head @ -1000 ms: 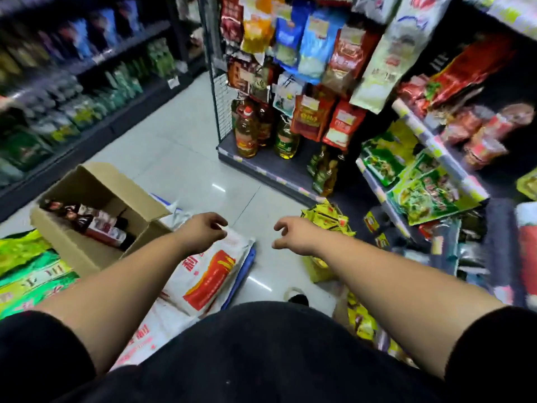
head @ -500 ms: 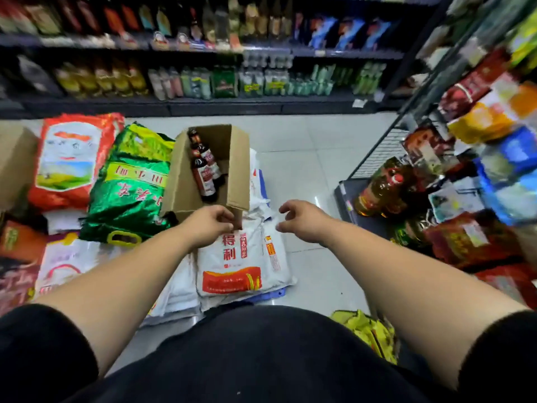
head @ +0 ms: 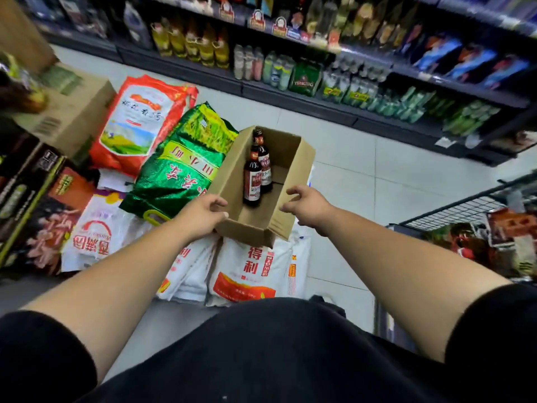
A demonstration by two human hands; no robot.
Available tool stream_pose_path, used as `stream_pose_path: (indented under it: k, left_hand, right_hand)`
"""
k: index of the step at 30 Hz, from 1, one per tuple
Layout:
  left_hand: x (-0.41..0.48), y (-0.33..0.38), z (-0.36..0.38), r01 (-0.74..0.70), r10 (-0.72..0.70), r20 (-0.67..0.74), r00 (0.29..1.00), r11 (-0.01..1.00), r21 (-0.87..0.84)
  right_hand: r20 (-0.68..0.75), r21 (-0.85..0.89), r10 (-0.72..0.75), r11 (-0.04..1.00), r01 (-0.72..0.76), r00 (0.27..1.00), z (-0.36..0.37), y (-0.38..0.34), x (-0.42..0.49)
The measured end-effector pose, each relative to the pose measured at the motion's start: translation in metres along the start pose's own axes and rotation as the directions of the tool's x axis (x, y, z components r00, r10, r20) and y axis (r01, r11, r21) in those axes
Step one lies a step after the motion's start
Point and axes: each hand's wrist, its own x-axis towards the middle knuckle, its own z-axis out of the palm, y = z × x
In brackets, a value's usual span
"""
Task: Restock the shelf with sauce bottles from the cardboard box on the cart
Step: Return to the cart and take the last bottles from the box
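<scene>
Head view: left fingers (head: 218, 203) grip cardboard box (head: 247, 232) corner, right fingers (head: 287, 208) half-curled beside rim, sauce bottles (head: 252, 177) between.

white sacks (head: 247, 271) carry the open cardboard box (head: 250, 232), a green bag (head: 180, 170) touching its side.

Single wide-angle head camera looking forward and down past black shirt (head: 261, 359), along both forearms. Sitting close above left hand (head: 200, 218) and right hand (head: 309, 209), cardboard box (head: 247, 231) between them near frame centre; store shelves (head: 319, 103) curving well beyond hands.
</scene>
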Motion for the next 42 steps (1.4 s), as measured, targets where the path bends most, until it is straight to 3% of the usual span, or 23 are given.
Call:
stream_pose_path:
  k: [7,15,25,34,42]
  left_hand:
    - [0.056,0.003,0.018,0.12,-0.131,-0.088,0.987,0.986,-0.119]
    - [0.183,0.048,0.06,0.172,-0.222,-0.214,0.951,0.958,-0.228]
    - [0.321,0.042,0.113,0.161,-0.254,-0.374,0.892,0.951,-0.263]
    - [0.354,0.033,0.142,0.134,-0.209,-0.581,0.787,0.976,-0.171]
    - [0.311,0.016,0.14,0.157,-0.23,-0.64,0.733,0.973,-0.17]
  right_hand:
    - [0.054,0.055,-0.074,0.996,0.071,0.996,-0.023,-0.016,0.093]
    - [0.067,0.003,-0.143,0.99,0.143,0.988,-0.053,-0.027,0.236]
    - [0.114,0.021,-0.212,0.977,0.211,0.971,-0.012,-0.022,0.368]
    - [0.086,0.169,-0.292,0.947,0.275,0.953,0.023,-0.026,0.404]
    - [0.022,0.04,-0.31,0.95,0.309,0.95,0.03,-0.029,0.408]
